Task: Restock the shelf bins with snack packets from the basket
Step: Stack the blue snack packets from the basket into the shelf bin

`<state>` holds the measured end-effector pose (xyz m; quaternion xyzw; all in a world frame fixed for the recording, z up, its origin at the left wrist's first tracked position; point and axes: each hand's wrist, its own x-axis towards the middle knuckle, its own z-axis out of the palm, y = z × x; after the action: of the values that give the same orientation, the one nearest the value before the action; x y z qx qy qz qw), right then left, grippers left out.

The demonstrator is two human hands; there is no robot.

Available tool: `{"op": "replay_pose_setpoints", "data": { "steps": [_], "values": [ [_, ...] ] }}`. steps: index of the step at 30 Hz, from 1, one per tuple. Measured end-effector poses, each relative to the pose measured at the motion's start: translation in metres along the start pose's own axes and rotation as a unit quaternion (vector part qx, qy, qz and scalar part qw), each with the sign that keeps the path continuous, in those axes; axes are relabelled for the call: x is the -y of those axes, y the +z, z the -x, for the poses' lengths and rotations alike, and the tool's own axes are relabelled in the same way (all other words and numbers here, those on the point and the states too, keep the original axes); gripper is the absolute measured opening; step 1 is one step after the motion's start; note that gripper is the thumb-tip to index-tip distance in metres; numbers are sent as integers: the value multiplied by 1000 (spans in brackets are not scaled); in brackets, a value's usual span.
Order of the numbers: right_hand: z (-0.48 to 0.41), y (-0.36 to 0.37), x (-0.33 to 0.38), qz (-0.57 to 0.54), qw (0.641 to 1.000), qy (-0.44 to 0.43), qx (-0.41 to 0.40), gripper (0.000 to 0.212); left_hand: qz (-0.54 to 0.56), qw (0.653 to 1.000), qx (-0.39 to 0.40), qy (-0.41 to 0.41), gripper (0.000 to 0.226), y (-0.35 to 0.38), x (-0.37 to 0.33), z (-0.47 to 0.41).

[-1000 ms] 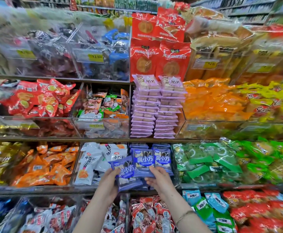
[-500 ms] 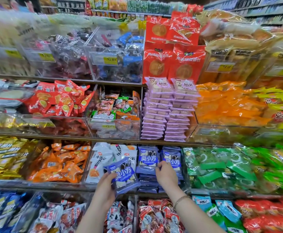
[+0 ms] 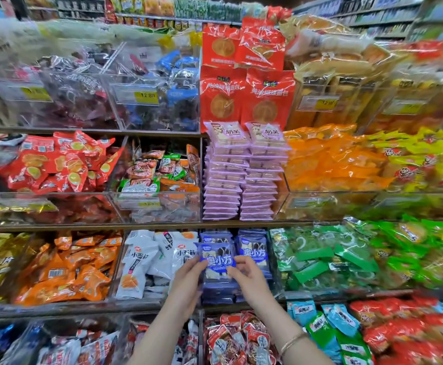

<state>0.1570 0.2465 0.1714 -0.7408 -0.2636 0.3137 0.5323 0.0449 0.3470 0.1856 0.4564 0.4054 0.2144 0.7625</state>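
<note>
Holding one blue snack packet [image 3: 216, 259] upright in front of the blue-packet bin [image 3: 241, 296] on the third shelf down. Pinched at its lower left edge by the left hand [image 3: 188, 279] and at its lower right edge by the right hand [image 3: 249, 277]. Close together, one to each side, with fingers curled onto the wrapper. Poised over the left of the two stacks in that bin, with the right stack [image 3: 253, 250] just beside, label facing out. Cannot tell whether touching the stack below or clear of it, with the lower edge hidden behind the fingers.

Flanked by white packets [image 3: 141, 262] in the bin to the left and green packets [image 3: 328, 259] in the bin to the right. Directly above, two tall lilac stacks [image 3: 244, 180].

Judged to be mid-task, in the placing step for this one packet. Well filled in nearly every bin in view, the blue one included, stacked close up under the shelf above. No sight of the basket, so no telling how many packets are left to shelve. Probably left for this packet: settling it flat on the left stack, squaring it with its neighbour, and letting go.
</note>
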Motion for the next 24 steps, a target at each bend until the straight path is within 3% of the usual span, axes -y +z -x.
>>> {"op": "replay_pose_setpoints", "data": {
  "steps": [2, 4, 8, 10, 15, 19, 24],
  "values": [
    [-5, -17, -1, -2, 998, 18, -58, 20, -106, 993, -3, 46, 39, 5, 2, -5],
    [-13, -33, 0, 35, 993, 21, -110, 23, -241, 964, -29, 106, 47, 7, 5, -12],
    [-32, -48, 8, 176, 969, 9, -174, 21, -449, 862, -47, 231, 60, 8, 12, -26],
    [-38, -49, 12, 247, 951, 18, -184, 24, -519, 816, -34, 253, 70, 9, 16, -31],
    [-44, -55, 3, 400, 907, 17, -128, 36, -602, 755, -13, 259, 81, 9, 26, -41],
    [-42, -60, -4, 469, 880, 0, -77, 43, -639, 714, 3, 286, 63, 9, 29, -48],
    [-27, -64, -6, 439, 893, -72, -66, 46, -626, 720, 12, 299, 58, 18, 29, -52]
  ]
}}
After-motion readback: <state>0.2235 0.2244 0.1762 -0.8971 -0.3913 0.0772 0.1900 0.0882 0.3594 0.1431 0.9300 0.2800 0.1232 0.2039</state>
